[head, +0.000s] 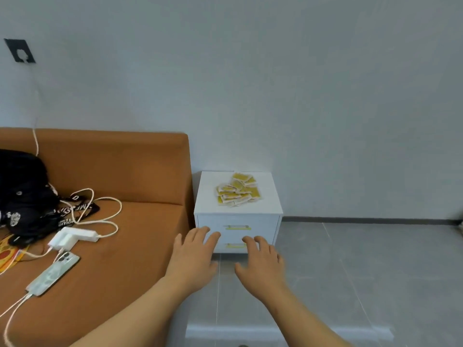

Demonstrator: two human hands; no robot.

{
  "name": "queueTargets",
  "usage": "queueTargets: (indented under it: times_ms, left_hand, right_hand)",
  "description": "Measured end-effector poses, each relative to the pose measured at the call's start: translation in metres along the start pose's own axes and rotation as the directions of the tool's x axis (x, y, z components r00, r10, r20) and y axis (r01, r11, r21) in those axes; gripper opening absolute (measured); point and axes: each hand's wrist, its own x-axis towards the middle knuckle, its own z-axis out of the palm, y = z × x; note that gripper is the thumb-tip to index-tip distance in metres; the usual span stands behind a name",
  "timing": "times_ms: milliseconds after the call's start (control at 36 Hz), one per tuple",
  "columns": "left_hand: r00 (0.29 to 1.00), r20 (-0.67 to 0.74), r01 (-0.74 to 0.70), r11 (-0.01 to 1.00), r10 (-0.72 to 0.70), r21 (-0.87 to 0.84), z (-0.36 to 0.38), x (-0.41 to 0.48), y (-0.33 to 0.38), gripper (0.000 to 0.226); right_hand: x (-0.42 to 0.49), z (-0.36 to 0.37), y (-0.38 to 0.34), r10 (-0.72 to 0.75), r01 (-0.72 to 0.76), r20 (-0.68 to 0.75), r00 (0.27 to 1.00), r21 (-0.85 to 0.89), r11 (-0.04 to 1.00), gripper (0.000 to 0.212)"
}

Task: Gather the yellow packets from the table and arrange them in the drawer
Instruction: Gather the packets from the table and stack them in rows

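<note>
Grip apart and empty on both sides: the left hand (194,256) and right hand (260,261), fingers spread, are held out toward the shut front of a small white bench (210,194) beside an orange sofa (125,171). The yellow packets (238,190) lie heaped on the bench top, well beyond the fingertips; none is in a drawer. Opening likely comes first: hook the upper drawer handle (236,227) squarely and draw straight out, so the loose heap above is not jolted off.

Yellow packets (238,190) with white edges, a white bench (208,196) with yellow drawer handles (236,227); orange-brown sofa (112,166), grey floor tiles (363,259), black bag (22,186) with white lettering.
</note>
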Motion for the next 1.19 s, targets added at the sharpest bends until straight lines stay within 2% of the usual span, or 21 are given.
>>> queueTargets:
  times_ms: [389,806,944,1056,1194]
  left_hand:
    - [0.994,0.106,-0.003,1.0,0.003,0.0,-0.005,0.257,-0.017,0.061]
    - [0.974,0.218,-0.035,0.989,0.066,-0.146,0.04,0.503,-0.096,0.055]
    - [0.947,0.318,0.038,0.972,0.039,-0.233,0.063,0.565,-0.108,0.053]
    - [0.923,0.383,0.161,0.937,-0.032,-0.309,0.091,0.606,-0.113,0.05]
    - [0.926,0.349,0.314,0.801,-0.141,-0.51,0.136,0.647,-0.117,0.037]
  right_hand:
    - [0.252,-0.046,0.032,0.027,-0.02,0.13,0.991,-0.054,0.998,0.059]
    - [0.492,-0.017,0.043,0.183,-0.166,0.283,0.942,-0.086,0.982,0.059]
    - [0.553,-0.005,0.054,0.217,-0.202,0.31,0.926,-0.082,0.976,0.06]
    - [0.602,0.007,0.069,0.253,-0.237,0.304,0.918,-0.091,0.967,0.062]
    - [0.666,0.034,0.096,0.278,-0.256,0.3,0.912,-0.112,0.96,0.065]
